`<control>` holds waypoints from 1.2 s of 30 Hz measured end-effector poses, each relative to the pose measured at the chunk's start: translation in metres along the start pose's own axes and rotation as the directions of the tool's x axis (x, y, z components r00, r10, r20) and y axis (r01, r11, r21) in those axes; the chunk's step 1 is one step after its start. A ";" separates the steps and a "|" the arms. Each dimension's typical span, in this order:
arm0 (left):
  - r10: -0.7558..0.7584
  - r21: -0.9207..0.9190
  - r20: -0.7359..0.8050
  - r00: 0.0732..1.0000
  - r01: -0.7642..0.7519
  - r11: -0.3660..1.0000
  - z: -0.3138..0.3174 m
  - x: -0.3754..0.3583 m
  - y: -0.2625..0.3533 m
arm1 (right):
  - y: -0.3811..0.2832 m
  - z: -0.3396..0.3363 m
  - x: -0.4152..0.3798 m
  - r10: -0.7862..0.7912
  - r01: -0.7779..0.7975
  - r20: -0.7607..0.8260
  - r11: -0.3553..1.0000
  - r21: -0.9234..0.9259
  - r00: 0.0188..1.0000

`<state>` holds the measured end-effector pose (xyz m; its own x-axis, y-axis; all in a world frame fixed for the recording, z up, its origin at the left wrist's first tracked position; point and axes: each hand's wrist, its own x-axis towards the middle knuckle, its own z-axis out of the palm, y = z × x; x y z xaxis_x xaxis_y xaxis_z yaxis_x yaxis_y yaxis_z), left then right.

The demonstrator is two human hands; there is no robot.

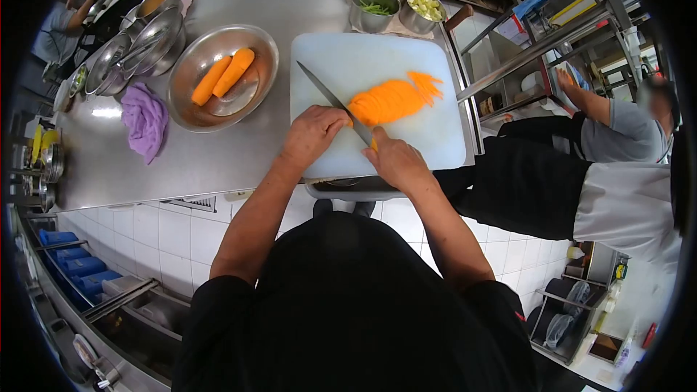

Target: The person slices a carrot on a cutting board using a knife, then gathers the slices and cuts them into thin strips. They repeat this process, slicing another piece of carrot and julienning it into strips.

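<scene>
- Step in hand, as judged: carrot is being sliced; the knife (327,93) is lying diagonally over the cutting board (319,51), blade pointing away from the person.
- Right hand (399,162): closing around the knife handle, clamped firmly by appearance.
- Left hand (308,134): fingertips are bunching together on a small visible end of carrot piece (350,123), close beside the blade; the hand is hiding how much remains.
- Carrot slices (388,100): overlapping in a fanned row on the board, just beyond the blade and to its right, outside both grips.
- Carrot strips (426,88): lying loosely at the row's far right end.
- Two peeled carrots (211,81) (234,72): resting in the metal bowl (181,112), left of the board, untouched by either hand.
- Requirement, as judged: any further cut is calling for tucked left fingertips, a steady piece and an even blade angle; fingertip clearance is looking small.
</scene>
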<state>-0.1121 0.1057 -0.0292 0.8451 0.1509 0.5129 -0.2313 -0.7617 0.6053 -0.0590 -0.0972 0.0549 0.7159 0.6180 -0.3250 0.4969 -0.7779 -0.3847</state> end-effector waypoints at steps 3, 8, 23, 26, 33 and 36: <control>0.006 0.016 0.027 1.000 -0.006 1.000 0.001 0.001 -0.001 | 0.004 0.008 0.006 -0.012 0.014 -0.034 0.999 0.038 0.999; 0.026 0.029 -0.003 1.000 -0.026 0.999 0.002 0.000 0.000 | 0.008 0.004 0.011 0.008 -0.010 0.032 0.998 0.067 0.999; 0.096 0.042 -0.005 0.995 -0.096 0.995 0.001 0.002 -0.002 | -0.003 -0.009 -0.001 0.008 -0.008 -0.010 1.000 0.005 1.000; 0.080 0.033 0.002 0.997 -0.080 0.996 -0.002 0.002 0.002 | -0.008 -0.017 -0.009 0.009 -0.010 -0.038 0.999 -0.039 0.999; 0.057 0.027 0.001 0.998 -0.057 0.998 -0.001 0.003 0.003 | -0.004 -0.016 -0.014 -0.027 0.022 -0.100 0.998 -0.051 0.995; 0.070 0.027 -0.013 0.997 -0.070 0.997 -0.001 0.003 0.003 | -0.005 -0.017 -0.018 -0.018 0.015 -0.095 0.999 -0.040 0.995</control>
<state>-0.1105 0.1044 -0.0255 0.8203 0.1056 0.5621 -0.2766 -0.7869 0.5515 -0.0662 -0.1065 0.0772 0.7499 0.6185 -0.2345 0.5267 -0.7728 -0.3541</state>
